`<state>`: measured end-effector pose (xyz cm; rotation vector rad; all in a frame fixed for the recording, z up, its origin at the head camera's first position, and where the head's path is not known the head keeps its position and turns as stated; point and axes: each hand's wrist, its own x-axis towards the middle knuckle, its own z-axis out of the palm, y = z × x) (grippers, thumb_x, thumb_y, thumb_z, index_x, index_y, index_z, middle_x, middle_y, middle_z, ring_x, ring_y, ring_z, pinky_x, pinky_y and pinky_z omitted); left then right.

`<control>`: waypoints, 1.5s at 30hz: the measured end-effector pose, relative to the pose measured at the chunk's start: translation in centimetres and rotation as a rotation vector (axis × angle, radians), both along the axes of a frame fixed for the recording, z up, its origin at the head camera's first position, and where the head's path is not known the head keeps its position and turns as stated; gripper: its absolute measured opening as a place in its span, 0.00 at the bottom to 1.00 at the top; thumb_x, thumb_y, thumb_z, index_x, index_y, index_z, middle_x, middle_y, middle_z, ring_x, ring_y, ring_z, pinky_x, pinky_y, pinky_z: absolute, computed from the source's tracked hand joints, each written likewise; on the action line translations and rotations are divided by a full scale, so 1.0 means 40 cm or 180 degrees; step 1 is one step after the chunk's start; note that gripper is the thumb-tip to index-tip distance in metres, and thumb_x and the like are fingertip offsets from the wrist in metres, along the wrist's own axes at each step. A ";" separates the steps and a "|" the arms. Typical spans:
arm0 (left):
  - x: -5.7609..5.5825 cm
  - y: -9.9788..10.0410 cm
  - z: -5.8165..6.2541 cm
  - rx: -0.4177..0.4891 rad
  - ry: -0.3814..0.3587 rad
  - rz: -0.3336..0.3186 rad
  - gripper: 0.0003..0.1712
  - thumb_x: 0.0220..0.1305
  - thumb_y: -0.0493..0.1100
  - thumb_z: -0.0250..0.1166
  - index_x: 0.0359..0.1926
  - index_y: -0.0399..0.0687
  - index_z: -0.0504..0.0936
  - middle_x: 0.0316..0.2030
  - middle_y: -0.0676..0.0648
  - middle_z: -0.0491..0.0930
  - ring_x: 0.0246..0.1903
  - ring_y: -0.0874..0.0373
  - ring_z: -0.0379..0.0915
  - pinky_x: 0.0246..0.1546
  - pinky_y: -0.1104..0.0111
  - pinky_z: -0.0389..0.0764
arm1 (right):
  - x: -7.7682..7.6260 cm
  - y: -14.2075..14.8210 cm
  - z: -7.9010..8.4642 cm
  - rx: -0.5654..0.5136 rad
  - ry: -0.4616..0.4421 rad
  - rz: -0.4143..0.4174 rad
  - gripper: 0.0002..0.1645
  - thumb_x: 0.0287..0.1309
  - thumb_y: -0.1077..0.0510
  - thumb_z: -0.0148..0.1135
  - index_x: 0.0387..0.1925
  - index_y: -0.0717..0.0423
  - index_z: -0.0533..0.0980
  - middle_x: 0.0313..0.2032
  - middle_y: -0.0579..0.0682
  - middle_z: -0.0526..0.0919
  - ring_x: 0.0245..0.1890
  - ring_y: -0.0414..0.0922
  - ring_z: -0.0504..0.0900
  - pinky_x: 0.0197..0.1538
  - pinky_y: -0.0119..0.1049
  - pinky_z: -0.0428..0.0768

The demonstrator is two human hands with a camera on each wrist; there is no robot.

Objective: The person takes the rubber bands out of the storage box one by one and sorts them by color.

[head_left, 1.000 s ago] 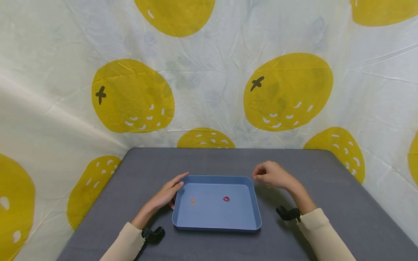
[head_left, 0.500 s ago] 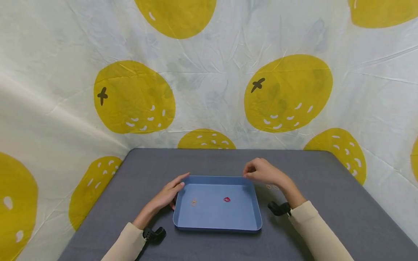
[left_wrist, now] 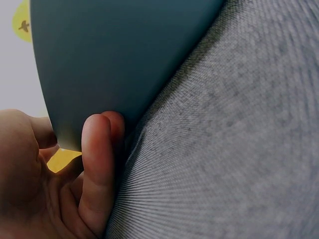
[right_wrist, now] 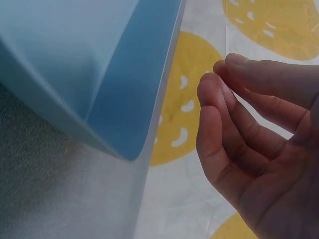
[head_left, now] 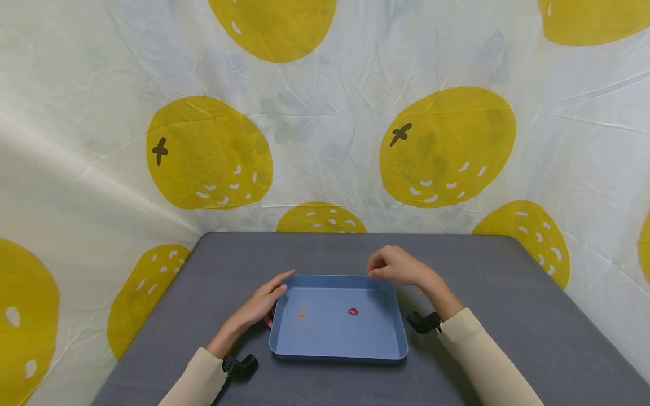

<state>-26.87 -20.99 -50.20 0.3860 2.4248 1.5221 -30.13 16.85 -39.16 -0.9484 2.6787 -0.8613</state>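
Observation:
My left hand (head_left: 261, 303) grips the left side of a shallow blue tray (head_left: 337, 356), thumb at the rim. In the left wrist view, curled fingers (left_wrist: 97, 159) press against the tray's outer wall. Inside the tray lie a red rubber band (head_left: 352, 311) and, further left, tan rubber bands (head_left: 302, 316). My right hand (head_left: 398, 266) is over the tray's far right rim, thumb and fingertips drawn together. In the right wrist view, its fingers (right_wrist: 212, 124) are curled beside the tray wall; I cannot tell whether something thin is pinched there.
A tan rubber band (head_left: 418, 291) lies on the grey table (head_left: 477, 265) right of the tray, close to my right wrist. Behind the table hangs a white cloth (head_left: 325, 146) with yellow fruit prints.
My right hand has moved left, from beside the tray's right edge to over its far rim. One tan rubber band on the table is now hidden by the right arm. My left hand stays put.

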 end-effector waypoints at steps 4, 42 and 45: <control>0.002 0.001 0.001 0.0022 0.0028 -0.0019 0.29 0.83 0.52 0.49 0.80 0.63 0.61 0.63 0.32 0.72 0.11 0.57 0.69 0.12 0.60 0.81 | -0.003 -0.014 0.000 0.0014 -0.0017 0.0009 0.07 0.66 0.62 0.66 0.38 0.60 0.87 0.33 0.48 0.89 0.30 0.39 0.79 0.36 0.34 0.81; 0.005 0.002 0.003 0.0052 0.0015 0.0022 0.29 0.83 0.51 0.49 0.80 0.63 0.62 0.59 0.34 0.72 0.13 0.56 0.68 0.11 0.61 0.79 | -0.014 -0.222 -0.061 0.0172 -0.0196 0.0417 0.03 0.62 0.63 0.70 0.32 0.57 0.87 0.29 0.44 0.87 0.26 0.35 0.77 0.32 0.28 0.78; 0.003 0.002 0.004 0.0050 0.0000 0.0022 0.29 0.83 0.51 0.49 0.80 0.63 0.62 0.58 0.34 0.73 0.13 0.56 0.68 0.11 0.61 0.79 | -0.012 -0.242 -0.068 0.0162 -0.0248 0.0472 0.03 0.62 0.62 0.71 0.32 0.56 0.87 0.29 0.43 0.88 0.26 0.35 0.77 0.32 0.28 0.78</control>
